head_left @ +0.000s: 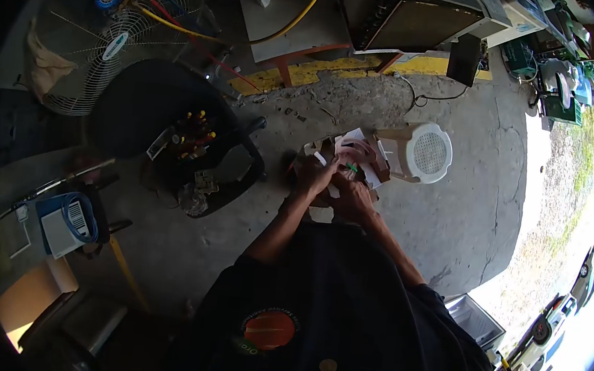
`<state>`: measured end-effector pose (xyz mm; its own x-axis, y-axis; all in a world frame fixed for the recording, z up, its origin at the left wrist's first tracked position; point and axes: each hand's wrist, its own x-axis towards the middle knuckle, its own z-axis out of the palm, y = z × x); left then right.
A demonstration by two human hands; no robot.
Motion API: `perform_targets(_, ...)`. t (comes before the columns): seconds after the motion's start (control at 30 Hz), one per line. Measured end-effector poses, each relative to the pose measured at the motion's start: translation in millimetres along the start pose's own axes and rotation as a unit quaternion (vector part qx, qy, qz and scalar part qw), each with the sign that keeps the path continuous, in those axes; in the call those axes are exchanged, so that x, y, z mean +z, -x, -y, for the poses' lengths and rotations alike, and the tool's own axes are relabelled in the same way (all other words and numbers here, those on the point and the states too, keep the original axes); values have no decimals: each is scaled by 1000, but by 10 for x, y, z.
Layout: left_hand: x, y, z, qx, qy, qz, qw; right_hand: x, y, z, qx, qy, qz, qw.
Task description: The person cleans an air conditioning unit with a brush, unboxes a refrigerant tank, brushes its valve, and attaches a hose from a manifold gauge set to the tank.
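Left hand (pixel 321 176) and right hand (pixel 355 198) work at the open carton (pixel 380 166), twelve o'clock; I can't tell either grip's closure. Next move likely needs steady fingers.

Cracked concrete floor (pixel 465 223), white plastic stool (pixel 431 153), sunlit ground outside (pixel 550 188)

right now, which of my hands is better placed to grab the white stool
Your right hand, probably: the white stool is off to your right, and your left hand sits farther away, though both look busy.
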<state>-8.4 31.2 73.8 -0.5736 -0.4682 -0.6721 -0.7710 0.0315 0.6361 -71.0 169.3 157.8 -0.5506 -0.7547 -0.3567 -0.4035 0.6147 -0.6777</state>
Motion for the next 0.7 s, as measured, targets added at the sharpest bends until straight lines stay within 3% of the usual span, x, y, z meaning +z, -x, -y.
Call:
perform_targets(0.07, 2, -7, 529, 4, 34, 23, 999, 141, 108, 80, 5, -11, 14, 1000)
perform_targets(0.13, -109, 354, 620, 86, 107, -98, 986, 174, 169, 118, 42, -49, 97, 993)
perform_targets(0.17, -175, 474, 669, 85, 107, -98, 986, 209, 180, 93, 43, -49, 97, 993)
perform_targets(0.23, -280, 625, 840, 1, 231, 34, 972, 319, 194, 21, 33, -50, 86, 994)
perform_targets(0.27, -278, 671, 930, 54, 190, -28, 980, 351, 182, -27, 45, -58, 90, 993)
perform_targets(0.3, -297, 727, 918, 51, 190, -25, 980, 354, 179, -78, 49, -59, 91, 993)
perform_targets(0.37, -345, 817, 861, 11, 196, -28, 980, 346, 139, -166, -62, 16, 127, 990)
perform_targets(0.4, -364, 788, 781, 13, 195, -27, 980, 455, 158, -205, -59, -3, 87, 994)
perform_targets(0.47, -297, 710, 612, -27, 31, -81, 996, 445, 175, -189, -77, 7, 57, 995)
perform_targets(0.57, -234, 505, 677, -70, 15, -100, 992, 363, 229, -182, -71, 24, 22, 997)
perform_targets(0.6, -213, 396, 837, -35, 109, -86, 990, 340, 224, -173, -40, 29, 15, 999)
perform_targets(0.63, -183, 270, 963, -35, 109, -84, 990, 182, 241, -31, -39, 30, 14, 999)
perform_targets(0.7, -88, 52, 1179, 87, 344, 1, 935, -282, 379, 406, -68, 0, -18, 998)
